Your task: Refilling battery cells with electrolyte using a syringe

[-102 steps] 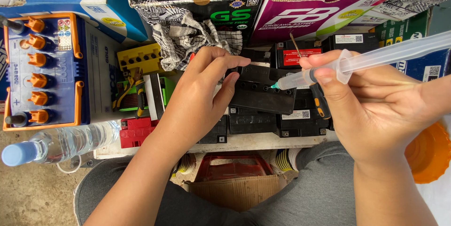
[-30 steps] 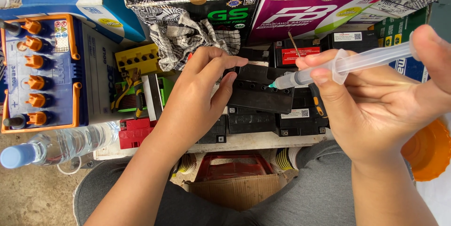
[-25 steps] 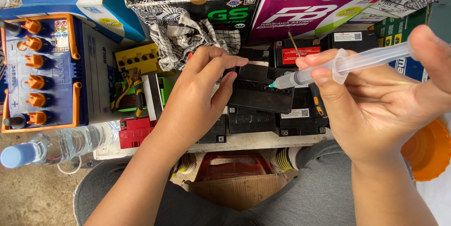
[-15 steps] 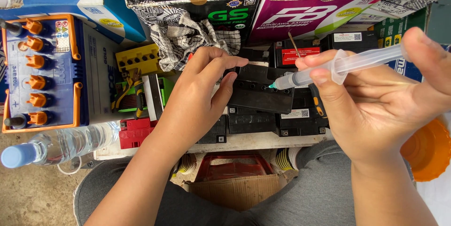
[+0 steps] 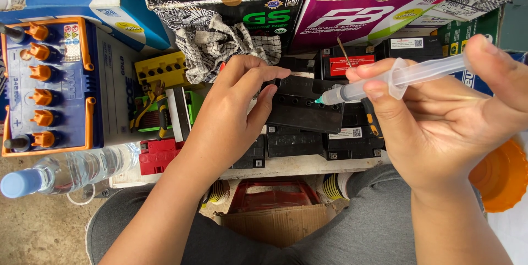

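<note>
Here, seen from the head cam, the right hand (image 5: 440, 127) gripped a clear plastic syringe (image 5: 396, 78), fingers round the barrel & thumb pressed on the plunger end, which looked pushed most of the way in. Its green tip sat at a filler hole in the top of a small black battery (image 5: 302, 108), on the shelf among other small batteries. The left hand (image 5: 234, 113) clasped that battery's left edge, thumb & fingers closed on it to hold it steady. I judged the job part done: one cell was being dosed w/ most of the syringe's load apparently gone; I couldn't tell how many of the row's holes were already served. A water bottle (image 5: 71, 168) lay nearby at left, beside a big blue battery w/ orange caps (image 5: 49, 83).
</note>
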